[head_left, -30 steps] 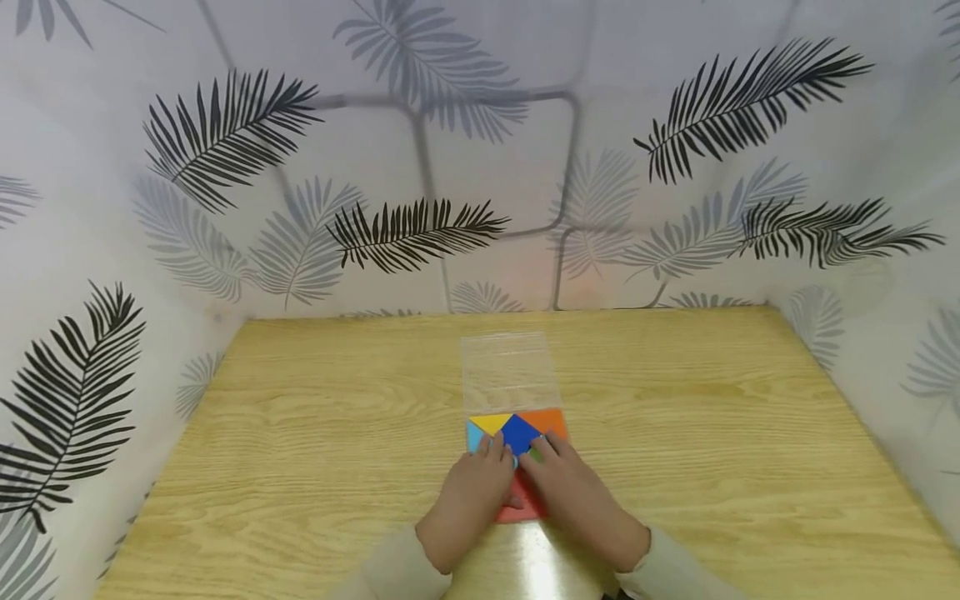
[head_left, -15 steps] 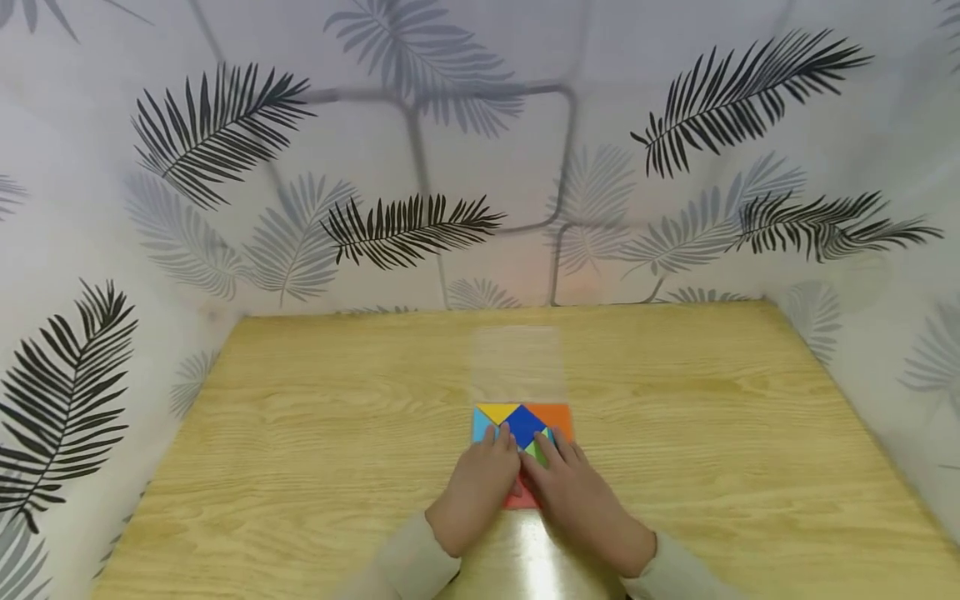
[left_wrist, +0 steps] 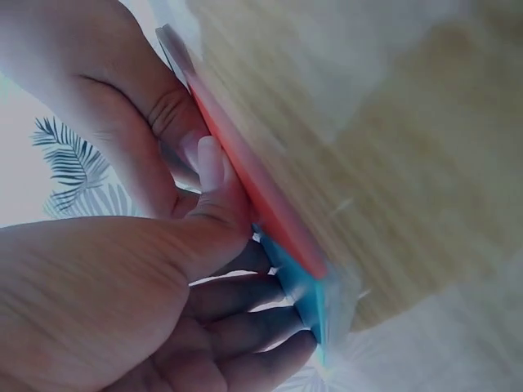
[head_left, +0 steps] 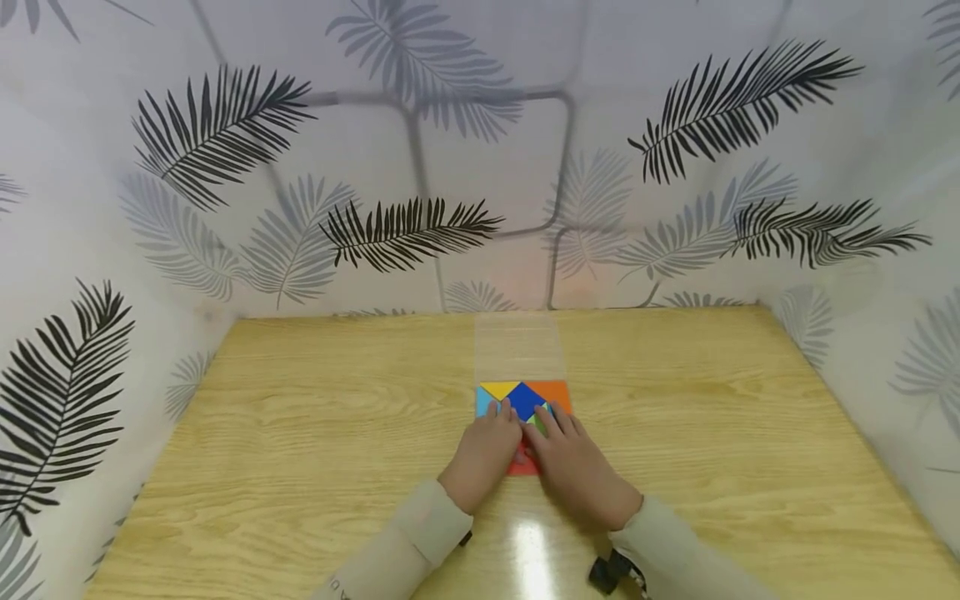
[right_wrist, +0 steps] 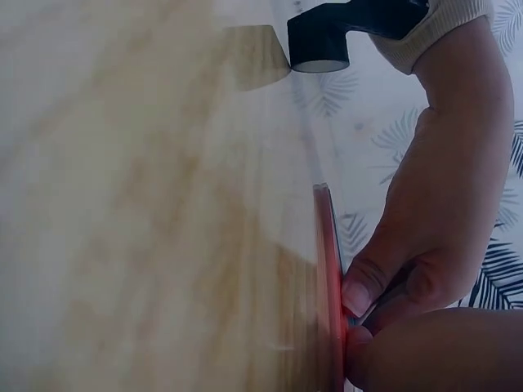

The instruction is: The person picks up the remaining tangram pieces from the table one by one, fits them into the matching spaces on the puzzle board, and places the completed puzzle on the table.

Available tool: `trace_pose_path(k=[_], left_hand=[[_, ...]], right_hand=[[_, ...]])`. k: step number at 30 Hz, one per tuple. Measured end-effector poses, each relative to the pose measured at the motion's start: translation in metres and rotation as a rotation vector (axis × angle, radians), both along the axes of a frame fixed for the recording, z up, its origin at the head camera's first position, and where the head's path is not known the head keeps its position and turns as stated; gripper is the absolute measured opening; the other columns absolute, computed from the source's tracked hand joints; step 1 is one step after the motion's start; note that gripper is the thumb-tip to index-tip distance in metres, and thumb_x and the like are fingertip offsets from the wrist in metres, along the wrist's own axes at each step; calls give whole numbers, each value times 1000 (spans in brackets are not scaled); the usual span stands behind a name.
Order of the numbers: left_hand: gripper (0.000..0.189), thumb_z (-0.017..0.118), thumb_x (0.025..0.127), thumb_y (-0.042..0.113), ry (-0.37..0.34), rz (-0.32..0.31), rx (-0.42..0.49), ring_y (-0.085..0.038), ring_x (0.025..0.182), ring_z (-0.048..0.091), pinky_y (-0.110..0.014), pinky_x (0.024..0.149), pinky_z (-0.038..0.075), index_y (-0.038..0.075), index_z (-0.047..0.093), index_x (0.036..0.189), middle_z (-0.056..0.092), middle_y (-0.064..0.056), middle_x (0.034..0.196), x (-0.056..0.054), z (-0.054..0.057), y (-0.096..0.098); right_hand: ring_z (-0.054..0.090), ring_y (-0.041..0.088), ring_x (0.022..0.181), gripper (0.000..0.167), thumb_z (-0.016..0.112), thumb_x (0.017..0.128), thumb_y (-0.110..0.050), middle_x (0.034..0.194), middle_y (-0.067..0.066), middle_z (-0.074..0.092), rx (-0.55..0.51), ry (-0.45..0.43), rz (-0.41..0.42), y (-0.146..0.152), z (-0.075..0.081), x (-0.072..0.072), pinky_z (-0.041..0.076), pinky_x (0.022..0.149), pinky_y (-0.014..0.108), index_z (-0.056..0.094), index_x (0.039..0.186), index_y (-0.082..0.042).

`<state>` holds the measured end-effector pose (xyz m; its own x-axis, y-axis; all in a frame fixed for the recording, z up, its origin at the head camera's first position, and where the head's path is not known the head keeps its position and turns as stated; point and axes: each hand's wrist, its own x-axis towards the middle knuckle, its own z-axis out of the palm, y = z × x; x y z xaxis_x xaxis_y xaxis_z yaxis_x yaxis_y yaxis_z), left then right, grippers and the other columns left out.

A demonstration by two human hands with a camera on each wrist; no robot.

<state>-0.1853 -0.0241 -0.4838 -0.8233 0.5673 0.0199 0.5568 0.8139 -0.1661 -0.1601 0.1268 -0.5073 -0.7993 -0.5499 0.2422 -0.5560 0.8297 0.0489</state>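
Note:
A flat tangram set lies on the table in the head view, with a dark blue piece [head_left: 521,400], a yellow piece [head_left: 501,388], an orange piece [head_left: 553,392], a light blue piece [head_left: 485,403], a green piece [head_left: 537,422] and a red piece [head_left: 523,468]. My left hand [head_left: 483,454] rests on its left side; the left wrist view has my thumb [left_wrist: 214,175] at the red piece and my fingers spread by the light blue one. My right hand [head_left: 579,467] lies over the right side, fingertips at the green and orange pieces. Both palms hide part of the set.
A clear plastic cover [head_left: 519,346] lies flat behind the tangram. The wood-grain table [head_left: 337,417] meets a leaf-patterned cloth [head_left: 375,167] at the back and sides. A black wrist device [head_left: 615,573] sits at my right cuff.
Both hands and the tangram with its clear cover have shifted away from me, toward the back of the table. The fingers remain on the pieces in much the same pose.

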Motion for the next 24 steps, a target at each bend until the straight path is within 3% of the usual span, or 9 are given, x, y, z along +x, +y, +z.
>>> trace_pose_path(k=[3, 10, 17, 24], left_hand=[[40, 59, 91, 23, -8, 7, 0, -28, 117, 52, -30, 79, 52, 0, 59, 124, 54, -14, 128, -4, -1, 1], [38, 57, 92, 19, -62, 34, 40, -30, 119, 50, -33, 80, 52, -1, 57, 125, 52, -16, 131, -13, 0, 5], [41, 57, 92, 20, -102, 54, 29, -28, 122, 47, -33, 84, 50, 0, 55, 127, 50, -15, 133, -19, 3, 9], [44, 58, 91, 23, -118, 54, 35, -29, 121, 48, -34, 87, 49, -1, 54, 127, 50, -16, 132, -19, 5, 11]], right_hand=[[42, 43, 121, 34, 50, 96, -18, 129, 23, 47, -28, -30, -13, 0, 0, -4, 39, 94, 54, 52, 126, -2], [45, 45, 116, 27, 56, 93, -17, 122, 25, 50, -114, 15, 22, 3, 1, -14, 41, 91, 55, 56, 115, -2], [45, 46, 115, 26, 54, 94, -15, 121, 26, 49, -132, 15, 43, 6, 4, -18, 41, 90, 56, 55, 115, 0], [45, 47, 114, 26, 59, 91, -15, 120, 27, 50, -133, -1, 47, 8, 6, -20, 40, 91, 57, 55, 113, 0]])
